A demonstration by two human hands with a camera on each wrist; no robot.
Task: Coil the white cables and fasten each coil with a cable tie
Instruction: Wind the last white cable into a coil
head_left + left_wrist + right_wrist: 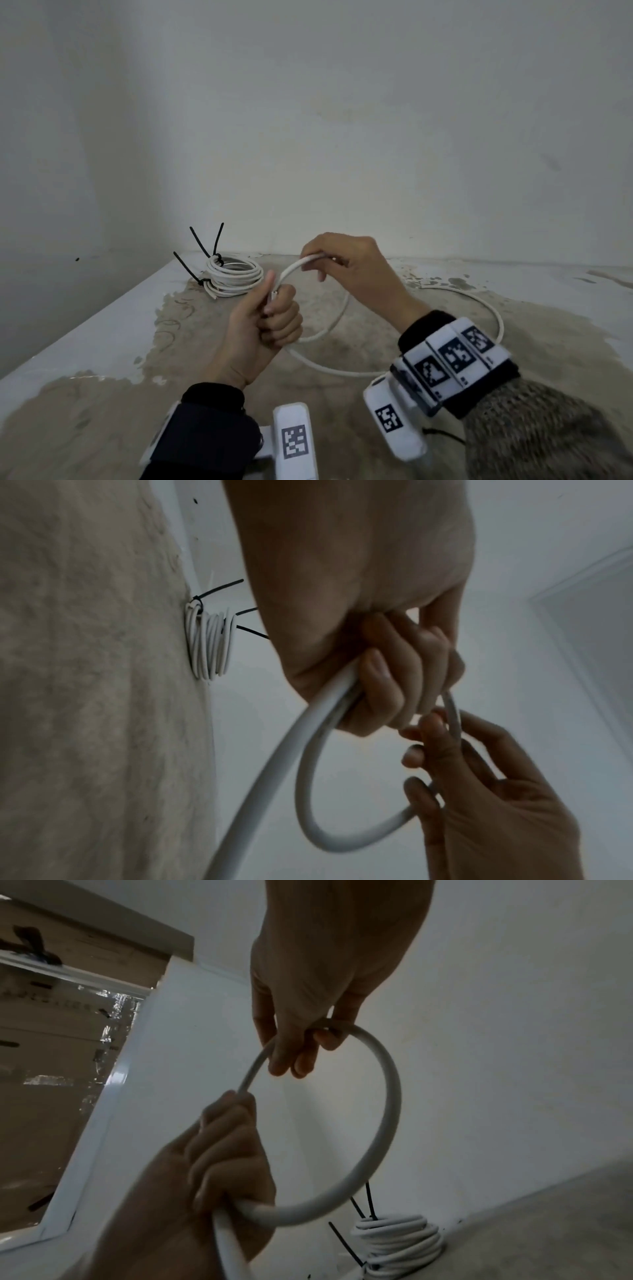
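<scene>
A loose white cable trails in a wide curve over the worn table. My left hand holds the cable near its end in a fist, thumb up. My right hand, just above and to the right, pinches the same cable a little further along. Between the two hands the cable bends into one round loop held in the air. In the left wrist view the cable runs out of my left hand's curled fingers.
A finished white coil lies at the table's far left near the wall corner, bound by black cable ties whose tails stick up. The table's left edge drops off close by. A window frame shows in the right wrist view.
</scene>
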